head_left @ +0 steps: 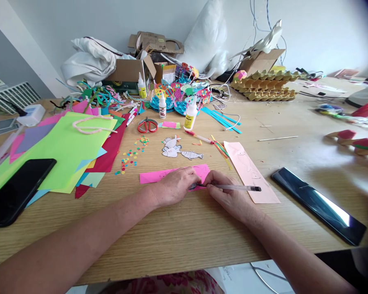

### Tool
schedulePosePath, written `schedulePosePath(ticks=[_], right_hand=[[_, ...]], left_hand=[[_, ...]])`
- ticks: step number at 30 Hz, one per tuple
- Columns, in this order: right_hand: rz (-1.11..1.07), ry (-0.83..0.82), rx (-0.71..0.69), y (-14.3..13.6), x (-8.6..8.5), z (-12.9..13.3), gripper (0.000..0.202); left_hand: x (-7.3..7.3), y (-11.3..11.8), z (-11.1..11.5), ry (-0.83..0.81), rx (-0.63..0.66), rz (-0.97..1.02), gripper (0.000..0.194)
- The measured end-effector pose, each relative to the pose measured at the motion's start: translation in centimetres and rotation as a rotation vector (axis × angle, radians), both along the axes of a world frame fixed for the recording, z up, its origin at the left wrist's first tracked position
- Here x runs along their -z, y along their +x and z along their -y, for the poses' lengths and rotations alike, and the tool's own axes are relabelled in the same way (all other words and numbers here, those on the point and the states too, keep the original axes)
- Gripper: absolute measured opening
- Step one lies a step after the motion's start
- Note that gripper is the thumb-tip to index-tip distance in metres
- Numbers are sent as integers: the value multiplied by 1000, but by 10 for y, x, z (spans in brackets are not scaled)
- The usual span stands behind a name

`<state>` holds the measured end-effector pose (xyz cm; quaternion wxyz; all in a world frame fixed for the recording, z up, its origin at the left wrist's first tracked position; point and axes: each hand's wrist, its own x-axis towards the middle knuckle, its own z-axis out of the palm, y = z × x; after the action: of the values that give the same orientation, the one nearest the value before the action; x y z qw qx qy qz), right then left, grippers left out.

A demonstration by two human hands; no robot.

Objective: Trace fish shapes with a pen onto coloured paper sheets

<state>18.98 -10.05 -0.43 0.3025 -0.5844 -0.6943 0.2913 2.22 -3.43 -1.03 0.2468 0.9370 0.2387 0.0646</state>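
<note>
My right hand grips a pen with a clear barrel and a black end; its tip meets the pink paper strip. My left hand lies over that strip, fingers curled down on a small grey piece mostly hidden under them. Faint drawn outlines mark the pink strip. Just beyond it are several white fish cutouts with drawn details. To the right of my right hand a pale pink paper sheet bears pencil-like fish outlines.
Colored paper sheets and a black phone lie left, another phone right. Beyond are red-handled scissors, glue bottles, confetti dots and blue paper strips. Egg cartons and cardboard boxes stand at the back.
</note>
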Motion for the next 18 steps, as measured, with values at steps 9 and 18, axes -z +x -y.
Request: schedulePosePath(ticks=[9, 18], right_hand=[[-9, 2, 28, 6, -1, 1, 10], [-41, 12, 16, 5, 1, 3, 11]], left_hand=[[0, 0, 0, -20, -11, -20, 31], [-1, 1, 1, -3, -15, -34, 30]])
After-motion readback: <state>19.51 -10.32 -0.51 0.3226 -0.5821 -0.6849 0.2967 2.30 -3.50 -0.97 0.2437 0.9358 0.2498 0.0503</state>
